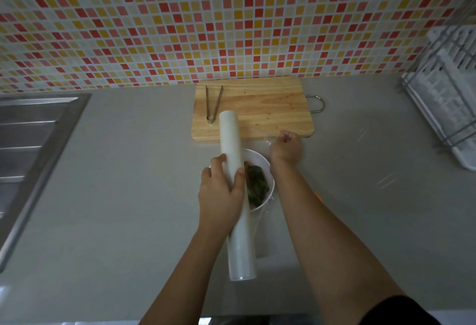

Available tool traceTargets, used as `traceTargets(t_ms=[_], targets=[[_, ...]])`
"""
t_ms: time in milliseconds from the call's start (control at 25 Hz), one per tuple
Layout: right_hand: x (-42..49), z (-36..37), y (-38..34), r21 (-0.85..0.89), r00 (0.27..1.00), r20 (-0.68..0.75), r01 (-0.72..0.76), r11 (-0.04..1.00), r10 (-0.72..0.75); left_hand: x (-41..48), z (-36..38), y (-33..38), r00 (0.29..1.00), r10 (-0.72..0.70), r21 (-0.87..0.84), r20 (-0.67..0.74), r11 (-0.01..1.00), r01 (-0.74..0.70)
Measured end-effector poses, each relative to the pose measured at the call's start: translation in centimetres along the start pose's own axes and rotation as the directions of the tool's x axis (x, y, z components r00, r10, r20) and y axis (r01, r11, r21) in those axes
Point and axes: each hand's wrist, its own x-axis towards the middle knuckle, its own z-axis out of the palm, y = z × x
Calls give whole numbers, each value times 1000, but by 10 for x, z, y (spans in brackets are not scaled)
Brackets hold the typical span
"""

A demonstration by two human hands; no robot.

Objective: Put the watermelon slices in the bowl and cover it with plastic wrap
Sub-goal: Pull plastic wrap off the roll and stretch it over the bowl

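Note:
A white bowl (260, 160) stands on the grey counter in front of the cutting board, with watermelon slices (256, 183) inside, green rind showing. My left hand (220, 190) grips a long white roll of plastic wrap (231, 139) that lies across the bowl's left side. My right hand (286, 148) is closed just right of the bowl's far rim, pinching the edge of a clear sheet of wrap (269, 141) drawn out from the roll over the bowl. The sheet is nearly invisible, showing only as glints.
A wooden cutting board (262, 108) with red juice spots lies behind the bowl, with metal tongs (213, 104) on its left part. A steel sink (31, 144) is at the left, and a white dish rack (448, 87) at the right.

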Motion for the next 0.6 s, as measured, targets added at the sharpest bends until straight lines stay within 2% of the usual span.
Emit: traceTargets(t_ms=[160, 320, 360, 440, 520, 600], targets=[[1, 1, 3, -39, 1000, 5, 21, 999, -20, 6, -12, -7, 999, -45, -72, 5, 996, 46], [13, -1, 2, -104, 972, 170, -143, 984, 160, -2, -11, -9, 1000, 17, -72, -2, 997, -17], [15, -6, -2, -92, 973, 167, -147, 985, 160, -3, -11, -9, 1000, 23, -76, 2, 997, -23], [17, -21, -6, -111, 986, 144, -64, 992, 80, -4, -9, -11, 1000, 19, -73, 15, 997, -18], [2, -41, -3, -344, 951, 298, 30, 938, 79, -4, -8, -12, 1000, 6, -69, 28, 998, -4], [-20, -57, 9, -489, 866, 457, 53, 871, 204, -4, -8, -12, 999, 7, -71, 36, 997, -4]])
